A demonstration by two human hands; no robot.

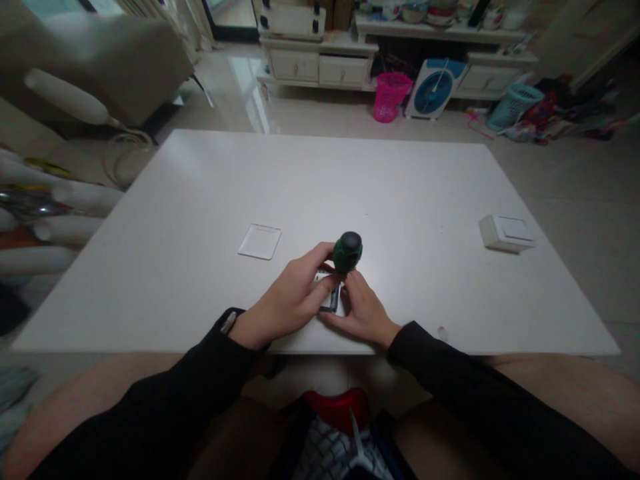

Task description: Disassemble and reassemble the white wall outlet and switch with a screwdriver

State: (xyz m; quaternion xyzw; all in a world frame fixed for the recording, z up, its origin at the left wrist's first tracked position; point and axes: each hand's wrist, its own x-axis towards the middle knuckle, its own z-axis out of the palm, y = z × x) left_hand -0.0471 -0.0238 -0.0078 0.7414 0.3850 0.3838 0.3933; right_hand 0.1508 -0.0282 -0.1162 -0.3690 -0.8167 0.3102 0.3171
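A screwdriver (347, 252) with a green handle and black end cap stands nearly upright at the near middle of the table. My left hand (287, 297) is closed around its handle from the left, thumb and forefinger bent. Below the handle, a small white-and-dark rectangular piece (329, 305) shows partly between my hands. Its exact kind cannot be made out. My right hand (363, 310) grips that piece from the right, thumb along its near edge. The screwdriver's tip is hidden. Left of my hands, a square white plate or frame (260, 241) lies flat.
On the white table (320, 180), a white box with a switch-like panel (506, 233) sits at the right. A small round clear piece (442, 333) lies near the front edge. Beyond the table are a pink basket (391, 97) and a blue-and-white fan (434, 89).
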